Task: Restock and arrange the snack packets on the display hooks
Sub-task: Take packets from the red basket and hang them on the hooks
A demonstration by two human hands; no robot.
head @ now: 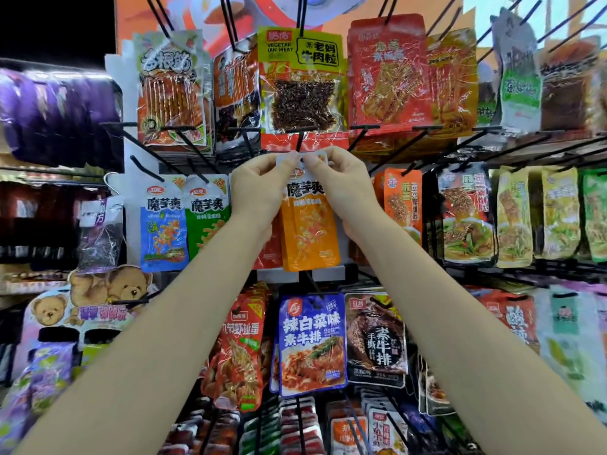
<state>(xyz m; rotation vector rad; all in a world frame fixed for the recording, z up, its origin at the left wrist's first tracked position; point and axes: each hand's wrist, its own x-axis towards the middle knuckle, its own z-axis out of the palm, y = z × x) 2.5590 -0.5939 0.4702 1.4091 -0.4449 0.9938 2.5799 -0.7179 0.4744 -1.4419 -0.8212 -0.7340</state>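
My left hand (pixel 259 188) and right hand (pixel 338 188) both pinch the orange packet (pixel 308 231) by its top tab, just under the centre hook (pixel 299 141). I'd keep the tab level and line its hole up with the hook tip, then push straight back.

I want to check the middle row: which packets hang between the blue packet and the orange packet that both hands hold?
In the head view, one green packet hangs between the blue packet and the orange packet; the left hand partly covers that stretch.

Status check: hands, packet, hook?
Left hand and right hand pinch orange packet by its top tab. Tab at black hook tip; seating unclear. Nothing blocking.
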